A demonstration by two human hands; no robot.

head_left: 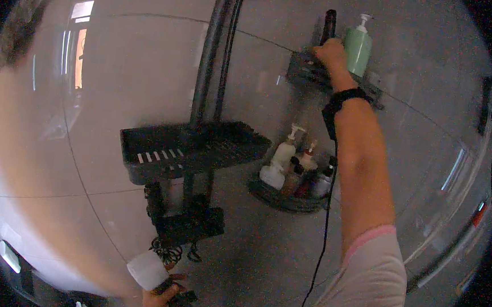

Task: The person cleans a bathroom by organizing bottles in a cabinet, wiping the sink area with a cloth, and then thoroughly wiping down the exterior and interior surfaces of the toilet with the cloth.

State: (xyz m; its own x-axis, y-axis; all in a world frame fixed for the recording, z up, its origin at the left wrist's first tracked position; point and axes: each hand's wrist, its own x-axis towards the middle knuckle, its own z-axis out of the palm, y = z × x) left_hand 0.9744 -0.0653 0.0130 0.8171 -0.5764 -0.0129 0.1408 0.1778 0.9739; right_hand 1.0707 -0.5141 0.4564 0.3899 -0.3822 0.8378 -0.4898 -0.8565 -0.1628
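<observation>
My right hand (333, 54) reaches up to a dark corner shelf (306, 72) on the tiled wall. Its fingers are closed around the lower part of a slim dark bottle (330, 23), whose top rises above the hand. Right beside it stands a green pump bottle (357, 50) with a white pump head. Low in the view, my left hand (155, 302) is closed around an object with a white, rounded cylindrical part (147, 270) and dark parts. Its kind is unclear, and the lower picture edge cuts it off.
A black rack tray (142, 166) hangs on dark vertical poles (206, 65), with black fittings and a coiled cord below. A lower corner shelf (280, 200) carries several bottles. A black cable (325, 233) runs down from my right wristband (340, 106).
</observation>
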